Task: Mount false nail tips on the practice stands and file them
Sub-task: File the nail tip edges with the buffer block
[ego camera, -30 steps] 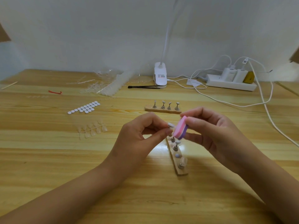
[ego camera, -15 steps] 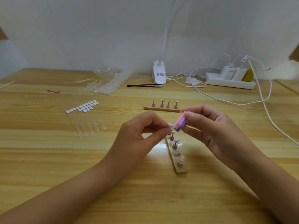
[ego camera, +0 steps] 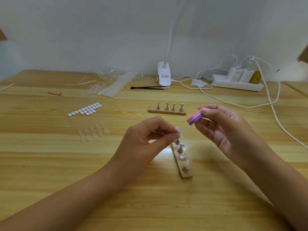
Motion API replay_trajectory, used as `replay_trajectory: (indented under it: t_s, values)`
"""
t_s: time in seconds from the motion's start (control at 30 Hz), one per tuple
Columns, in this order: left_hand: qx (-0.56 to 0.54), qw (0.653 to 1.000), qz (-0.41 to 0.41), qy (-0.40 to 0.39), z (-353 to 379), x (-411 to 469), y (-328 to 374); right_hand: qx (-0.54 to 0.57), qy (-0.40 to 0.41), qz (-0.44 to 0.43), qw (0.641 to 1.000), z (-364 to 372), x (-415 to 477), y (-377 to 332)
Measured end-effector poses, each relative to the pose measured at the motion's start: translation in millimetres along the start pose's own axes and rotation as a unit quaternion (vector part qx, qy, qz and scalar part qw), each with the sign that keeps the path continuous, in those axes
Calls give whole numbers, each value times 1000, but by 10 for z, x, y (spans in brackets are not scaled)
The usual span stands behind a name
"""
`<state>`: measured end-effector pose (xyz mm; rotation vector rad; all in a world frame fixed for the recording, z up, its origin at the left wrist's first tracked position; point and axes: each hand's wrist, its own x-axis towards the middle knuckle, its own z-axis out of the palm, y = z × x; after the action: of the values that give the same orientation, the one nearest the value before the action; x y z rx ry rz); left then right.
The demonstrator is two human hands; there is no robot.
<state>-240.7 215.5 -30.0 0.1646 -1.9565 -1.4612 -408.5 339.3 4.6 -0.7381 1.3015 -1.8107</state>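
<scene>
Left hand (ego camera: 146, 144) pinches a clear plastic nail tip (ego camera: 178, 130), right hand (ego camera: 223, 130) pinches a pink-purple file block (ego camera: 194, 119); the four-peg wooden stand (ego camera: 166, 111) nearer the table's back edge looks bare.

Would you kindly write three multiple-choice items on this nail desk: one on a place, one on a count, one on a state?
1. Where does the power strip lie? A. at the far right of the table B. at the far left C. at the near edge
2. How many metal holders stand on the far stand? A. two B. six C. four
3. What is the state of the file block? A. lying flat B. held in the right hand, clear of the nail tip C. stuck on a holder

Answers: 1 A, it lies beyond the right hand; 2 C, four rise in a row; 3 B, fingers pinch it, a gap from the tip in the left hand.
</scene>
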Motion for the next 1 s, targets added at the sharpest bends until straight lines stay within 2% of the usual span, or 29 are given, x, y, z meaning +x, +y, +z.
replay_trajectory:
  t_s: [0.13, 0.17, 0.37, 0.53, 0.6, 0.67, 0.77, 0.9, 1.0]
  values:
    - [-6, 1000, -9, 12, 1, 4, -6, -77, -172, 59, 980, 34, -53, 13]
    - [-5, 1000, -8, 8, -2, 4, -7, -90, -188, 59, 976, 51, -67, 34]
    - [0, 999, -17, 28, -30, 28, -27, 0, -45, 33, 998, 8, 4, 36]
    - [-5, 1000, -16, -3, -5, 10, -18, -48, -145, 63, 986, 24, -32, 42]
    - [-29, 999, -27, -14, -7, 12, 4, -34, -106, 40, 993, 48, -17, 64]
    - [-56, 997, -51, -17, -19, 23, 16, 26, -28, 17, 999, 20, 25, 52]
    - [-99, 990, -102, -24, -24, 41, 2, 85, 43, 0, 995, -49, 70, 1]
    - [-134, 980, -149, 9, -50, 61, -32, 100, 41, 11, 994, -60, 72, 17]
    - [-86, 985, -146, 14, -57, 63, -25, 95, 36, 21, 995, -36, 72, 41]
